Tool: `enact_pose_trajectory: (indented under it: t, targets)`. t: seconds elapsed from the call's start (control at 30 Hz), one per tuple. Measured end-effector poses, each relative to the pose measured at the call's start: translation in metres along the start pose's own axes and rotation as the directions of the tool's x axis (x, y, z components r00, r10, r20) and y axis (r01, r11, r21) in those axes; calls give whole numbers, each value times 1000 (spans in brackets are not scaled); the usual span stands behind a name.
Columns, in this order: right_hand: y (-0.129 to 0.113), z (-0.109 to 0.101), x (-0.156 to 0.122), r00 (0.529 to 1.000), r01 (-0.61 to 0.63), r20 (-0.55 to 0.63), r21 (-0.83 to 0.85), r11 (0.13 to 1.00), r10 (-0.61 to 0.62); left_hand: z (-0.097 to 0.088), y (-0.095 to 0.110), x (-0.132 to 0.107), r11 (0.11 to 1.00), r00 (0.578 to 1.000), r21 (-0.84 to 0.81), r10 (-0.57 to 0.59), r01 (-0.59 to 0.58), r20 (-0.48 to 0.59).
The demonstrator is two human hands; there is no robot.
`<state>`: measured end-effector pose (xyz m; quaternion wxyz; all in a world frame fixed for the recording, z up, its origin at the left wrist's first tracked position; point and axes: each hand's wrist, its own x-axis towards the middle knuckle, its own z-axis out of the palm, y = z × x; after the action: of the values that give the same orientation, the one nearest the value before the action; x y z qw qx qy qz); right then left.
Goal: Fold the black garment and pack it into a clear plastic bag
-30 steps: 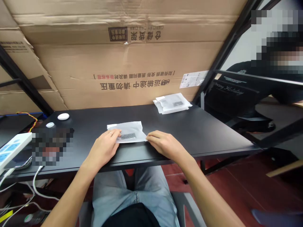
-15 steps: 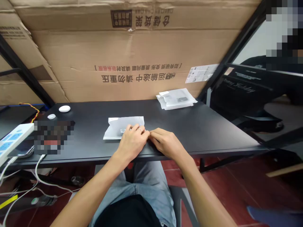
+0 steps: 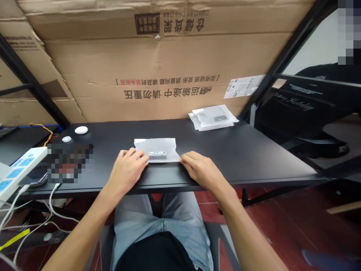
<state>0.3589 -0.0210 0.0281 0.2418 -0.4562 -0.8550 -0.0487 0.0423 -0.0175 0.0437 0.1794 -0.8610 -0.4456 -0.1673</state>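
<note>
A frosted translucent plastic bag [image 3: 163, 145] lies flat near the front of the black desk. A small dark item in clear wrapping [image 3: 157, 154] shows through it. At its front left corner my left hand [image 3: 127, 165] is closed on the edge, thumb and fingers together, with a ring on one finger. My right hand [image 3: 199, 167] pinches the bag's front right corner between thumb and bent fingers. Part of the bag's left side is covered by my left fingers.
Several similar bags [image 3: 214, 117] lie stacked at the back right, before a cardboard sheet [image 3: 169, 60]. To the left are a white oval case [image 3: 81, 130], a white round cap [image 3: 66, 139], a power strip [image 3: 22, 165] and cables. A person in black [image 3: 304, 101] is at the right.
My left hand has moved left along the bag's front edge, from beside my right hand to the left corner, uncovering the wrapped item. My right hand stays at the right corner.
</note>
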Motion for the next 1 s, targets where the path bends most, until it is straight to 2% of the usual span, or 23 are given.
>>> enact_pose_trajectory:
  t: [0.1,0.2,0.4,0.53,0.6,0.7,0.8,0.87,0.93,1.0]
  targets:
    - [8,-3,-3,999,-18,-38,-9,1000,18,-5,-18,-14,998,998,9,-62,61,26]
    - [17,-4,-6,997,-33,-68,-12,999,33,-8,-23,-20,995,995,-2,-97,97,37]
    - [22,1,-7,995,-43,-90,43,998,47,-9,-4,-8,966,995,-239,-104,97,-15]
    - [23,-3,-7,992,-22,-120,39,999,27,-3,5,7,986,1000,-164,-7,8,6]
    - [20,-8,-7,993,-18,-117,34,999,22,-2,8,12,994,1000,-106,-5,5,-7]
    - [5,-12,-5,981,3,-191,52,999,7,-3,10,19,993,995,-94,-76,69,-66]
    - [-24,-6,6,964,95,-257,87,992,-70,-8,12,24,984,984,-138,-130,113,-119]
    - [-45,3,19,967,174,-201,70,982,-157,-12,14,27,979,982,-170,-137,113,-134]
    - [-60,11,36,976,196,-103,16,981,-193,-16,16,28,970,980,-208,-154,125,-130]
    - [-66,16,51,988,157,14,-55,986,-156,-17,13,27,944,958,-233,-265,235,-107]
